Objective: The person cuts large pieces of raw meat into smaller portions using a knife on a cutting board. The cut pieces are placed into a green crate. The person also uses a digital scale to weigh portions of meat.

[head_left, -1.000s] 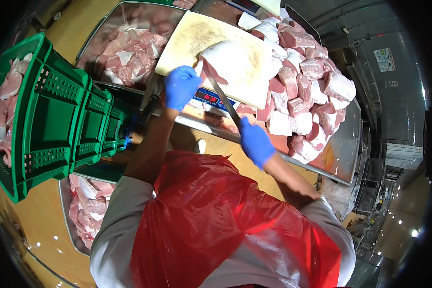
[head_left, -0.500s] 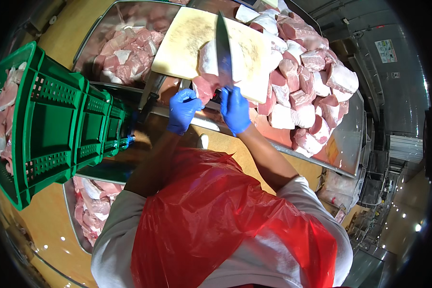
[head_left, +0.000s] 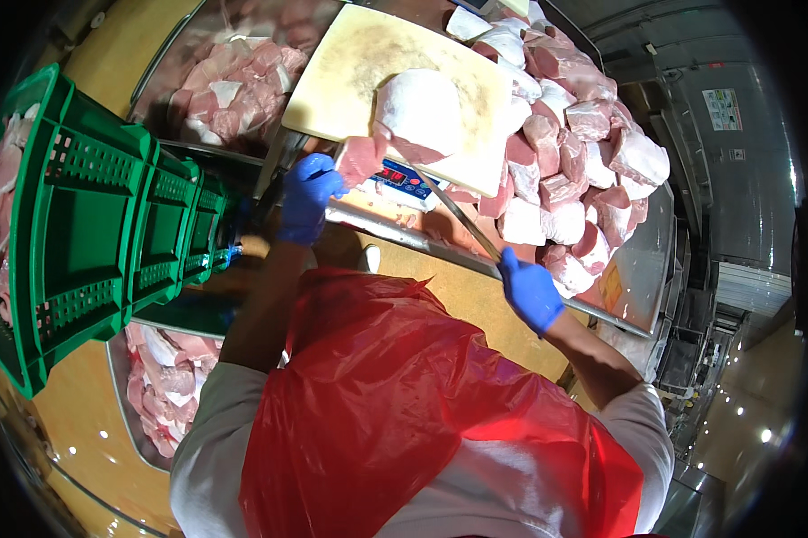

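My left hand (head_left: 307, 199), in a blue glove, is closed on the end of a strip of raw pink meat (head_left: 361, 161) at the front edge of the cutting board. The strip's far end touches or joins a large block of meat (head_left: 419, 109) with a white fat layer, lying on the yellowed white cutting board (head_left: 337, 67). Also gloved in blue, my right hand (head_left: 531, 291) grips a long knife (head_left: 465, 220) by its handle. The blade slants up and left, its tip close to the block's near edge. Behind the blade shows a blue scale panel (head_left: 402, 179).
Cut meat blocks (head_left: 565, 143) are piled right of the board. At the upper left, a metal tray (head_left: 166, 85) holds smaller pieces. Green crates (head_left: 90, 242) stand at my left, the nearest containing meat. Below them is another tray of meat (head_left: 166, 386).
My right hand has swung the knife down and right, off the block. My left hand has shifted left with the meat strip, and the scale panel has come into view.
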A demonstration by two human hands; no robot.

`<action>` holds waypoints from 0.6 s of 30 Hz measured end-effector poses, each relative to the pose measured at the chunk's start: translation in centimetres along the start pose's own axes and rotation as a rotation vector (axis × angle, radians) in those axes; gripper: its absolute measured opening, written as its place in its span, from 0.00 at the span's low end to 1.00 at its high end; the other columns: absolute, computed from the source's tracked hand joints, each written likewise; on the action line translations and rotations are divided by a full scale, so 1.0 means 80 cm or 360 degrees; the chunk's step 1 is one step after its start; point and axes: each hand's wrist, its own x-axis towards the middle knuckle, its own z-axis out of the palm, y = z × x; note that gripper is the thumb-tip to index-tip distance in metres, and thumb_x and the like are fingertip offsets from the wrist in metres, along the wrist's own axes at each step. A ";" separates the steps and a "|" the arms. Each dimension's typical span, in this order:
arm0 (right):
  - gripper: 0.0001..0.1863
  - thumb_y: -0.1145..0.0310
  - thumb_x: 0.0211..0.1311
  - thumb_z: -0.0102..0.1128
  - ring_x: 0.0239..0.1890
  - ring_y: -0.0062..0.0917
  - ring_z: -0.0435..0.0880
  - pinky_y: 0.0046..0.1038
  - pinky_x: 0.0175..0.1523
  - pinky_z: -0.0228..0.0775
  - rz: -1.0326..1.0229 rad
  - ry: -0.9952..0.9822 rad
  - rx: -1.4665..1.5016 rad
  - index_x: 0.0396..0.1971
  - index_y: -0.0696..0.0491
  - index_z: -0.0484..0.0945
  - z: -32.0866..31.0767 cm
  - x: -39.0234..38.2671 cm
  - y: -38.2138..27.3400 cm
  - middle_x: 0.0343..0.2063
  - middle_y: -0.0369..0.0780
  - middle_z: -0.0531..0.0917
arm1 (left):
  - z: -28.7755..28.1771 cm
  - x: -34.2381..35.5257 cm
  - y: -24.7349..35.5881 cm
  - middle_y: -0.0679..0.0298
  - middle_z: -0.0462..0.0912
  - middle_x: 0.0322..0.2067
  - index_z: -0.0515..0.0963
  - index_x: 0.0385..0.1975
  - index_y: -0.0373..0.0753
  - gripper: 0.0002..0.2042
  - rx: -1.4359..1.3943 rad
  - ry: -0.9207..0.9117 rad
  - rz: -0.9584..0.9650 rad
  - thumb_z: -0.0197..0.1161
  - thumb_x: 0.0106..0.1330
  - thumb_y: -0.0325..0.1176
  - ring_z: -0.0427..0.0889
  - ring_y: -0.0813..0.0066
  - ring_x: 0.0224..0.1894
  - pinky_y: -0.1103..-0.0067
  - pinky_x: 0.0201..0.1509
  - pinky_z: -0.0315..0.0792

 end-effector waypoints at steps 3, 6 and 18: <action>0.07 0.72 0.68 0.53 0.21 0.54 0.79 0.50 0.24 0.68 0.0009 0.0129 0.0021 0.42 0.55 0.67 -0.011 -0.018 -0.004 0.19 0.53 0.78 | 0.002 0.000 0.012 0.70 0.69 0.19 0.70 0.16 0.39 0.08 -0.0503 0.0127 -0.0420 0.57 0.51 0.18 0.71 0.81 0.21 0.82 0.28 0.68; 0.07 0.74 0.66 0.51 0.28 0.53 0.82 0.49 0.30 0.72 -0.0042 0.0404 0.0286 0.41 0.55 0.65 -0.008 0.041 -0.052 0.26 0.54 0.79 | 0.011 0.004 0.005 0.70 0.68 0.20 0.69 0.17 0.40 0.09 -0.0599 0.0093 -0.0486 0.56 0.52 0.17 0.69 0.81 0.22 0.82 0.28 0.67; 0.10 0.73 0.66 0.48 0.27 0.52 0.82 0.49 0.31 0.73 -0.0114 0.0226 0.0241 0.45 0.58 0.65 -0.008 0.114 -0.087 0.23 0.55 0.80 | -0.006 -0.010 -0.003 0.69 0.75 0.28 0.74 0.25 0.40 0.07 -0.1311 0.0235 -0.0623 0.56 0.57 0.17 0.74 0.79 0.28 0.81 0.32 0.71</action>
